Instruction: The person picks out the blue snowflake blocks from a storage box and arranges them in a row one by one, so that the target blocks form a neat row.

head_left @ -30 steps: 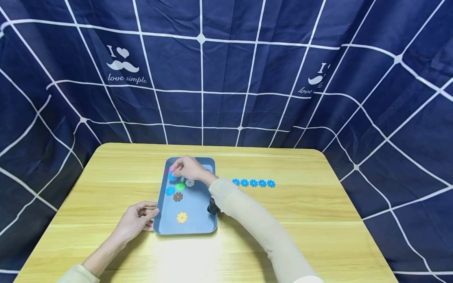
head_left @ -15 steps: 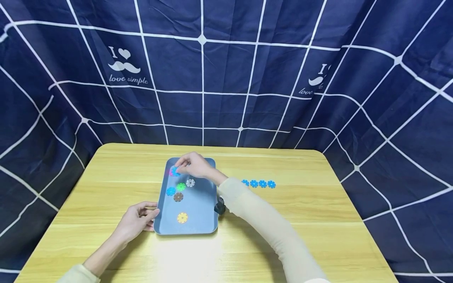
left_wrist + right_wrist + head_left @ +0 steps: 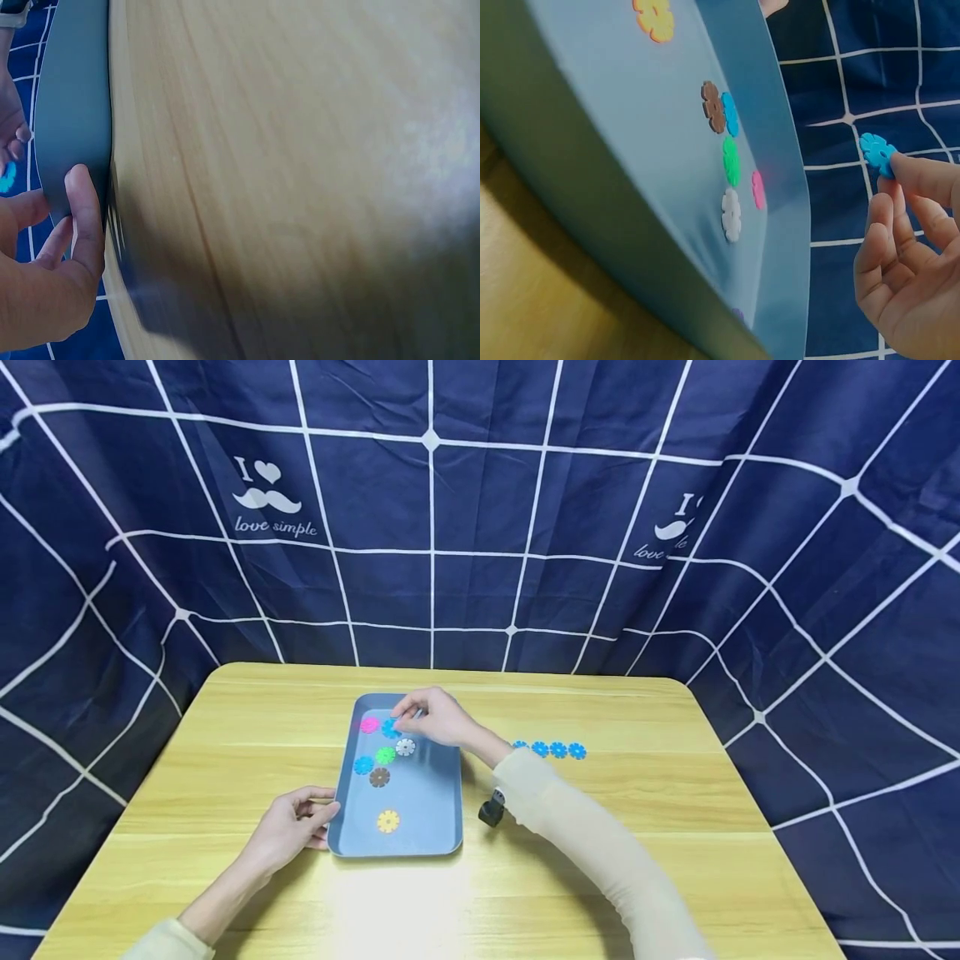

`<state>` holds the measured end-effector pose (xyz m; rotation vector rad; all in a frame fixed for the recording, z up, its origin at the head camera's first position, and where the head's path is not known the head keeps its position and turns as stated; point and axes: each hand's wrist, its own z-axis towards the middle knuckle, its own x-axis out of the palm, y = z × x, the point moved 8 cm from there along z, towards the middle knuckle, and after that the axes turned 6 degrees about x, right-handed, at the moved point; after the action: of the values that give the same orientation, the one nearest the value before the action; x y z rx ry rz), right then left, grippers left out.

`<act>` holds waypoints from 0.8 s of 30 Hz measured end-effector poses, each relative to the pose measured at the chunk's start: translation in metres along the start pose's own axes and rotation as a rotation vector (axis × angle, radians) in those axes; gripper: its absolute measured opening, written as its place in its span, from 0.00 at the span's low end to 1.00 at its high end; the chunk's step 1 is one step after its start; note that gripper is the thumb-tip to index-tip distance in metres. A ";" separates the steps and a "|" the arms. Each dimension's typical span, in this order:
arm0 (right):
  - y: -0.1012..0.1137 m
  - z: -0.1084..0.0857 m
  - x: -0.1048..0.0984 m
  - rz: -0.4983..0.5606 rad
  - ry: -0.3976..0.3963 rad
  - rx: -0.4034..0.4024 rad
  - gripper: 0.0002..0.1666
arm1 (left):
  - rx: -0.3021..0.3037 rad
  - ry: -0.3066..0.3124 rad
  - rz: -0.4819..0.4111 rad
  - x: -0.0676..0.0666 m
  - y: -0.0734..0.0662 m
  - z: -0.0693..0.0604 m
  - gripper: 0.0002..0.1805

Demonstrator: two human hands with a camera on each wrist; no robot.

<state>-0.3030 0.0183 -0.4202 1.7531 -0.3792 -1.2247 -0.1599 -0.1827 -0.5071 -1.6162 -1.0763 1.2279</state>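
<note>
Between thumb and fingertips, my right hand (image 3: 438, 718) pinches a blue snowflake disc (image 3: 874, 150), held over the far part of a blue-grey tray (image 3: 423, 806). At the tray's left side, my left hand (image 3: 285, 828) holds the edge, thumb at the rim and fingers against the outer wall (image 3: 75, 112). Inside the tray lie a pink disc (image 3: 369, 725), a white disc (image 3: 405, 747), a green disc (image 3: 386, 756), another blue disc (image 3: 363, 765), a brown disc (image 3: 380, 777) and a yellow-orange disc (image 3: 387, 821). A purple piece (image 3: 739, 314) shows partly in the right wrist view.
Right of the tray, several blue discs (image 3: 558, 750) form a row on the wooden table (image 3: 637, 843), its left end partly behind the right forearm. A black wrist device (image 3: 492, 810) hangs under the right sleeve. A dark blue curtain (image 3: 480, 585) surrounds the table.
My right hand has moved right across the tray with the blue disc, and the pink disc now shows fully. The left hand and tray stay about where they were.
</note>
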 end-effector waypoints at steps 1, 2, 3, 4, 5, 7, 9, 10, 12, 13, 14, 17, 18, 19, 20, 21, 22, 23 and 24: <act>-0.001 -0.003 -0.002 0.012 -0.002 -0.001 0.09 | 0.001 -0.001 0.001 0.000 0.000 0.000 0.25; -0.002 -0.006 -0.003 0.023 -0.004 -0.003 0.09 | 0.002 -0.002 0.002 0.000 0.000 0.000 0.25; -0.003 -0.009 -0.005 0.036 -0.006 -0.002 0.09 | 0.004 -0.003 0.003 0.001 0.000 0.000 0.25; -0.005 -0.012 -0.007 0.042 -0.009 -0.001 0.09 | 0.005 -0.003 0.003 0.001 0.000 0.000 0.26; -0.007 -0.015 -0.009 0.047 -0.013 0.001 0.09 | 0.007 -0.004 0.004 0.001 0.000 0.000 0.26; -0.011 -0.021 -0.012 0.056 -0.016 0.005 0.09 | 0.008 -0.004 0.003 0.001 0.001 0.000 0.26; -0.015 -0.026 -0.015 0.062 -0.018 0.010 0.09 | 0.007 -0.004 0.001 0.002 0.002 -0.001 0.26; -0.017 -0.028 -0.017 0.062 -0.020 0.013 0.09 | 0.006 -0.003 -0.001 0.001 0.001 0.000 0.26; -0.022 -0.033 -0.021 0.072 -0.025 0.022 0.09 | 0.002 -0.002 -0.003 0.001 0.001 0.000 0.26; -0.025 -0.035 -0.024 0.081 -0.028 0.029 0.09 | 0.000 -0.001 -0.005 0.001 0.001 0.000 0.26; -0.027 -0.037 -0.026 0.090 -0.032 0.035 0.09 | -0.001 -0.001 -0.006 0.001 0.001 0.000 0.26; -0.037 -0.044 -0.034 0.113 -0.046 0.060 0.08 | -0.003 0.000 -0.006 0.000 0.000 0.001 0.27; -0.039 -0.047 -0.037 0.117 -0.053 0.067 0.08 | -0.003 0.000 -0.007 0.000 0.000 0.001 0.27; -0.041 -0.049 -0.041 0.121 -0.058 0.072 0.08 | -0.005 0.000 -0.008 0.000 -0.001 0.000 0.26; -0.043 -0.052 -0.044 0.125 -0.064 0.076 0.08 | -0.007 0.000 -0.008 0.000 -0.002 0.000 0.26; -0.045 -0.055 -0.048 0.129 -0.069 0.078 0.09 | -0.007 0.001 -0.010 0.000 -0.003 0.000 0.26; -0.046 -0.058 -0.051 0.132 -0.075 0.079 0.09 | -0.008 0.000 -0.012 0.000 -0.004 0.000 0.26; -0.048 -0.061 -0.054 0.129 -0.081 0.078 0.09 | -0.009 0.001 -0.014 0.000 -0.004 -0.001 0.26; -0.049 -0.064 -0.057 0.133 -0.083 0.077 0.09 | -0.011 0.001 -0.017 0.000 -0.005 -0.001 0.26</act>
<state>-0.2866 0.1155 -0.4233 1.7164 -0.5897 -1.2034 -0.1597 -0.1817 -0.5021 -1.6127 -1.0959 1.2122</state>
